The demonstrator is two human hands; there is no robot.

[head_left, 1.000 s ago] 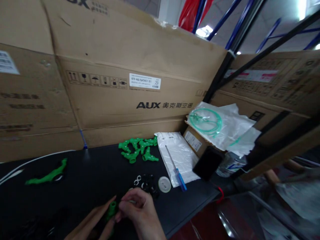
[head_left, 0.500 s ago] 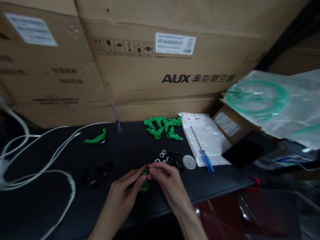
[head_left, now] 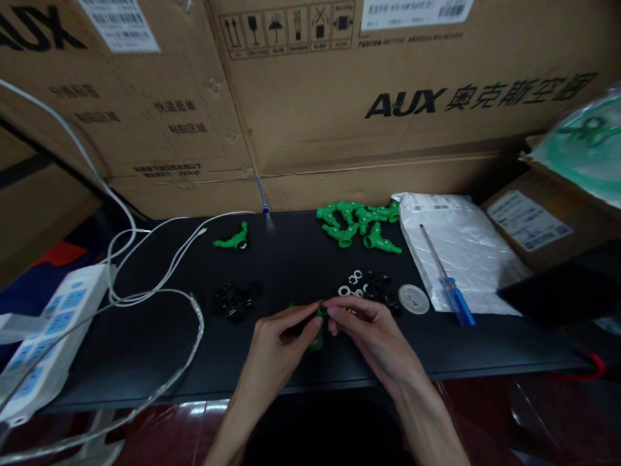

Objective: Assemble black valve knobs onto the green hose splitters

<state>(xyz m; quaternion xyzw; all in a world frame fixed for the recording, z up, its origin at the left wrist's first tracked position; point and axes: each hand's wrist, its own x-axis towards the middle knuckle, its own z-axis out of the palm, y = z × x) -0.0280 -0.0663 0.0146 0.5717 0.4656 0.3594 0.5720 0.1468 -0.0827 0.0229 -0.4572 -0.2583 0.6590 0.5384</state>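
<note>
Above the front part of the black table, my left hand is closed around a green branched plastic fitting, mostly covered by fingers. My right hand pinches at the fitting's upper end; whatever small piece sits between its fingertips is too hidden to make out. Just beyond the right hand lie white nuts and rings beside a pile of black rings. Small black parts form a heap left of my hands. Several similar green fittings are grouped at the back, and a single green fitting lies farther left.
A blue-handled screwdriver rests on a white plastic packet, near a round whitish disc. White cables and a power strip occupy the left. Large cardboard boxes wall off the back.
The camera view has shifted, so the table's contents appear farther right and the power strip shows on the left. Both hands stay together at the green fitting.
</note>
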